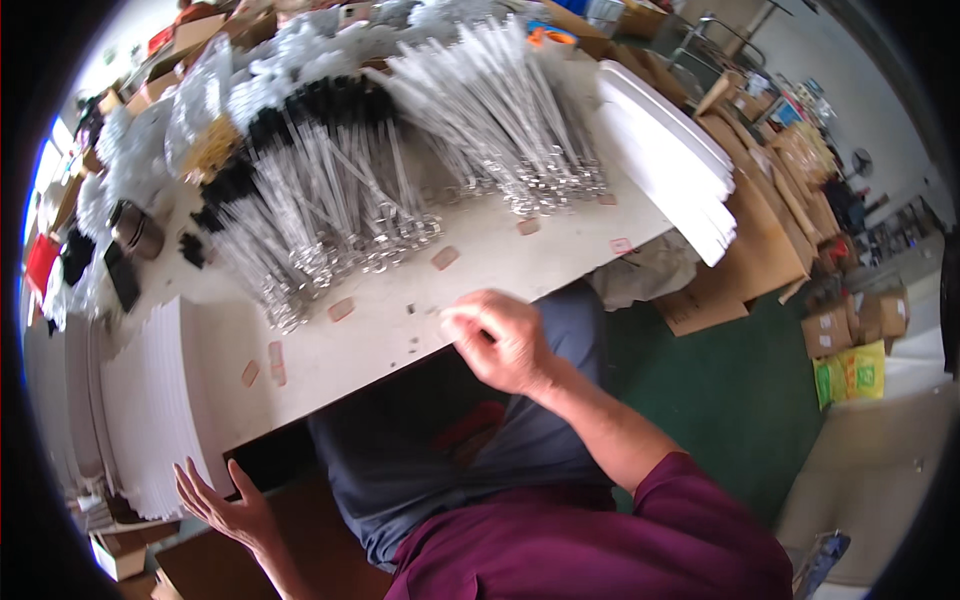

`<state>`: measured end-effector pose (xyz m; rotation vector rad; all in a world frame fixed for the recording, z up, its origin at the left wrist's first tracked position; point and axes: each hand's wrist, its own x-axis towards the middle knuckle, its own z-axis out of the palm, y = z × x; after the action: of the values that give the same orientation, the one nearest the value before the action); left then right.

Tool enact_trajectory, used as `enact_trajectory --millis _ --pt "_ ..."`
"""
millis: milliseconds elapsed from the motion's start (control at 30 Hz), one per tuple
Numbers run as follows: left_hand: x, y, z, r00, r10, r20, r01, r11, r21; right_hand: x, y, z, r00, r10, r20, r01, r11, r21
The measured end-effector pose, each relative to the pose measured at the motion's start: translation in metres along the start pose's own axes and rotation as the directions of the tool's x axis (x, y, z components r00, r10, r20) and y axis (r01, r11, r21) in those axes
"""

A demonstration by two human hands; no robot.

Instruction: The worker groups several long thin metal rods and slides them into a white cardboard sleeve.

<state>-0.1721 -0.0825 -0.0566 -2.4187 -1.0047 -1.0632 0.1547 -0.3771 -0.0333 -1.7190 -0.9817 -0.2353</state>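
My left hand [235,508] is open, fingers spread, beside a stack of white sheets [160,400] at the table's left end. It holds nothing I can see. Over the table's front edge, my right hand [505,342] is closed, thumb and fingers curled together; whatever they may hold is too small or hidden to make out. Beyond it lie piles of thin silvery rods with looped metal ends, one with black tips [330,190] and one with pale clear tops [500,110]. Small reddish-edged labels [445,258] lie scattered on the white table [390,305].
A second stack of white sheets [665,150] lies at the table's right end, beside open cardboard boxes [745,270]. Clear plastic bags [290,60] heap along the back. A dark metal cup [136,230] stands at the left. Orange-handled scissors [550,36] lie at the far edge.
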Motion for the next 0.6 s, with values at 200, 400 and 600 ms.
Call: enact_trajectory --millis 200,400,600 --pt "0.011 0.074 0.018 0.979 0.082 0.188 0.004 0.910 -0.416 -0.001 0.103 -0.160 0.970 0.038 -0.240 -0.209 0.635 -0.744" --pt "0.030 0.115 0.063 0.948 0.086 0.306 0.081 0.864 -0.496 -0.013 0.134 -0.273 0.918 0.268 -0.293 -0.323 0.075 -0.943" --pt "0.022 0.119 0.092 0.964 0.202 0.173 -0.098 0.875 -0.475 -0.022 0.165 -0.304 0.903 0.345 -0.256 -0.307 0.100 -0.946"
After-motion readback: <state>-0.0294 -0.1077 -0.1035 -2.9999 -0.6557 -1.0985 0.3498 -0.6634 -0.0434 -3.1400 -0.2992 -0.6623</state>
